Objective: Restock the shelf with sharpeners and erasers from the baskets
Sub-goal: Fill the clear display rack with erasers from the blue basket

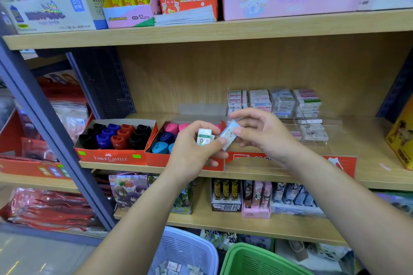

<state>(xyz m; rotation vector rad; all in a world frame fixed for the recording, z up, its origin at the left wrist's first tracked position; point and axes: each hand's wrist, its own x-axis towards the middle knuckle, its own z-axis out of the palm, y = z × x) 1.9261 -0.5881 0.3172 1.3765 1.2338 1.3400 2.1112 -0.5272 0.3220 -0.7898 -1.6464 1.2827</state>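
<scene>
At mid-frame the left hand (192, 149) is gripping one green-labelled eraser (204, 137) and the right hand (261, 133) is pinching one blue eraser (229, 135), while one lilac basket (178, 245) and one green basket (245, 247) are sitting at the bottom centre

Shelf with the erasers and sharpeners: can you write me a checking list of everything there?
Surface: light wooden shelf.
Job's things: sharpeners in two red boxes; erasers stacked in a clear rack; lilac basket and green basket below.
Clutter: yellow box at the right edge.
Hands: left hand holds a white eraser; right hand pinches a blue eraser.
Cables: nothing seen.
Surroundings: pen boxes above, card packs below.
</scene>
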